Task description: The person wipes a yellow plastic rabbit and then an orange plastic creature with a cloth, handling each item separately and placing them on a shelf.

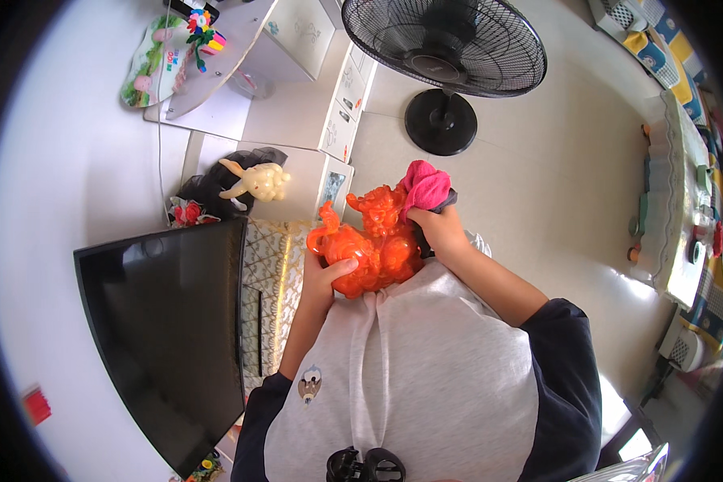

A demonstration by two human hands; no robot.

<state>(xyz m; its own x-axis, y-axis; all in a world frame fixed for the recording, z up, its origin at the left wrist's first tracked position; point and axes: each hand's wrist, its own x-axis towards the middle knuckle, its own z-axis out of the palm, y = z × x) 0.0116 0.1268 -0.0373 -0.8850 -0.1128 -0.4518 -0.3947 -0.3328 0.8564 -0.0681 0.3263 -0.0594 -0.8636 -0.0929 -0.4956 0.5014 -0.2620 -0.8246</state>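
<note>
An orange-red glossy animal figurine (361,250) with a curled tail is held close against the front of the light grey shirt. My left hand (328,277) grips its tail end from below, the thumb lying over its side. In my right hand (437,232) is a pink cloth (425,187) with a dark grey part, bunched against the figurine's head. The fingers of my right hand are partly hidden behind the cloth and the figurine.
A television (169,337) stands at the left on a cabinet with a patterned cover (271,301). Beyond are a pale yellow figurine (259,181) on black mesh fabric, and a white cabinet (289,120). A black standing fan (443,66) is ahead; a covered table (681,199) is at the right.
</note>
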